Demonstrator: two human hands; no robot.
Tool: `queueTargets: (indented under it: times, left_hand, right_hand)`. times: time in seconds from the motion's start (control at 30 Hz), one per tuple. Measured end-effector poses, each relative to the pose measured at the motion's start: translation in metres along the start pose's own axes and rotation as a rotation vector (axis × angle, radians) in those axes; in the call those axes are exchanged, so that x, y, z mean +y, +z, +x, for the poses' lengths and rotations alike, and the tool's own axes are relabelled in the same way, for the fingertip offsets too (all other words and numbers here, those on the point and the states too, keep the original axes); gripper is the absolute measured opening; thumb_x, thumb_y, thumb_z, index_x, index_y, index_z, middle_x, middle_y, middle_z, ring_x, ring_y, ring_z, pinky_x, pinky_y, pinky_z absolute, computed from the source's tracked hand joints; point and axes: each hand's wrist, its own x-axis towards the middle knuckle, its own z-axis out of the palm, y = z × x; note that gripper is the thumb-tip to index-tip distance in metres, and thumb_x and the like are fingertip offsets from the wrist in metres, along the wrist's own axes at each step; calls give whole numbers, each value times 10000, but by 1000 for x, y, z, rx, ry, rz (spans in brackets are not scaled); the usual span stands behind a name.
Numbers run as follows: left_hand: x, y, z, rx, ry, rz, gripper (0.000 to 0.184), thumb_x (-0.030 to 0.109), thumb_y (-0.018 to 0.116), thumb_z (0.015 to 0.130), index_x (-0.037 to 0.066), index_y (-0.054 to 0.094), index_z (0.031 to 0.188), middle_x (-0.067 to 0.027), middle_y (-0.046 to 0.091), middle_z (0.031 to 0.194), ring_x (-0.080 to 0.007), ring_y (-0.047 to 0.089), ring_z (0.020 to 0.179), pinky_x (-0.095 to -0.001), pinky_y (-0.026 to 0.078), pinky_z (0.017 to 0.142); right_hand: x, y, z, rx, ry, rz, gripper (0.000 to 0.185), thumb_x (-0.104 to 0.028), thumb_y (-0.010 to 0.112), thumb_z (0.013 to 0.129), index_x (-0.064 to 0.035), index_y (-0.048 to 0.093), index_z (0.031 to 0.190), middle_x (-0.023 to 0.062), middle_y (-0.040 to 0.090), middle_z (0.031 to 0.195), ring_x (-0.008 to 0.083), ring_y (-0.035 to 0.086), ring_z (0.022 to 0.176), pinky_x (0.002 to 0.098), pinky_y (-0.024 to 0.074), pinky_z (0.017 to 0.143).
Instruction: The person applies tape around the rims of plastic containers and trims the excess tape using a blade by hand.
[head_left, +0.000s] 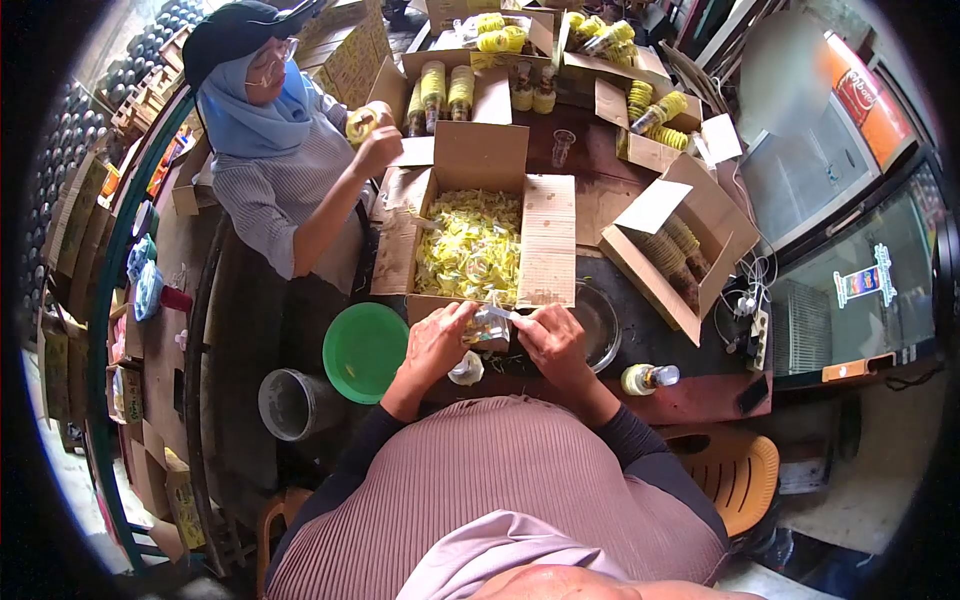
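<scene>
In front of my chest, my left hand is closed around a small clear plastic cup with printing on it. My right hand pinches a thin pale strip that reaches across to the cup. Just beyond both hands stands an open cardboard box full of loose yellow printed slips. A small round whitish container is beside my left wrist. To the right of my right hand lies a clear container with a yellowish label.
A green basin and a grey bucket sit at left; a round metal-looking bowl at right. Boxes with stacked yellow-labelled cups line the back. Across the left side, a co-worker holds a yellow-rimmed item. Cables lie at right.
</scene>
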Motion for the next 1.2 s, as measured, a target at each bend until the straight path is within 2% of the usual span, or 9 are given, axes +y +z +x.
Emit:
queueTargets:
  times: [0.27, 0.47, 0.57, 0.77, 0.87, 1.0, 1.1, 1.17, 1.2]
  left_hand:
    - [1, 10, 0, 1, -22, -73, 491, 117, 711, 689, 103, 536, 1148, -95, 625, 989, -304, 619, 920, -400, 510, 728]
    - [3, 25, -5, 40, 72, -244, 421, 47, 696, 714, 75, 544, 1106, -90, 616, 928, -281, 630, 839, -379, 512, 720]
    - [-8, 44, -10, 40, -53, -711, 564, 24, 794, 669, 62, 504, 1151, -83, 631, 935, -167, 631, 856, -318, 516, 771]
    - [-27, 66, -26, -14, -140, -1021, 798, 25, 829, 638, 40, 348, 1275, -68, 524, 1062, -145, 554, 908, -285, 494, 782]
    - [-8, 54, -30, -101, -307, -1193, 743, 53, 791, 718, 39, 321, 1294, -54, 499, 1085, -129, 526, 959, -273, 463, 831]
    - [3, 57, -30, -119, -256, -1299, 498, 111, 600, 902, 50, 304, 1297, -36, 487, 1067, -112, 507, 925, -259, 431, 840]
    - [7, 60, -29, -178, -216, -1262, 498, 154, 570, 929, 50, 274, 1315, -53, 502, 1124, -116, 509, 960, -268, 422, 865]
    - [16, 62, -27, -171, -112, -1296, 406, 238, 472, 983, 68, 310, 1314, -85, 541, 1144, -146, 503, 1041, -302, 392, 946]
    - [16, 64, -26, -176, -106, -1297, 406, 238, 472, 983, 68, 310, 1314, -85, 541, 1144, -146, 503, 1041, -302, 392, 946]
  right_hand:
    - [-3, 18, -3, 0, 148, -30, 201, -49, 709, 703, -82, 641, 889, 62, 515, 746, 240, 555, 715, 366, 476, 630]
    - [45, 39, -28, -26, 732, 303, 137, -127, 667, 784, -47, 695, 891, 122, 647, 852, 261, 644, 735, 353, 512, 680]
    - [64, 32, -52, -180, 744, 298, 150, -133, 688, 760, -54, 699, 888, 121, 675, 854, 253, 667, 757, 330, 517, 700]
    - [61, 45, -130, -640, 786, 241, 134, -133, 641, 760, -95, 707, 870, 143, 672, 897, 307, 652, 853, 396, 520, 759]
    - [55, 54, -157, -712, 784, 200, 167, -94, 605, 770, -75, 703, 903, 162, 671, 934, 322, 648, 884, 402, 515, 791]
    - [52, 62, -175, -584, 735, 137, 231, -80, 581, 766, -37, 678, 971, 152, 650, 961, 297, 627, 929, 374, 498, 829]
    - [41, 51, -151, -568, 760, 352, 257, -209, 573, 881, -24, 652, 1041, 135, 652, 996, 278, 629, 949, 369, 498, 850]
    - [35, 55, -139, -497, 947, 1193, 489, -441, 499, 938, -16, 577, 1167, 123, 644, 1019, 246, 628, 962, 365, 502, 859]
    - [27, 51, -131, -491, 949, 1189, 489, -441, 499, 938, -16, 577, 1167, 123, 644, 1019, 246, 628, 962, 365, 502, 859]
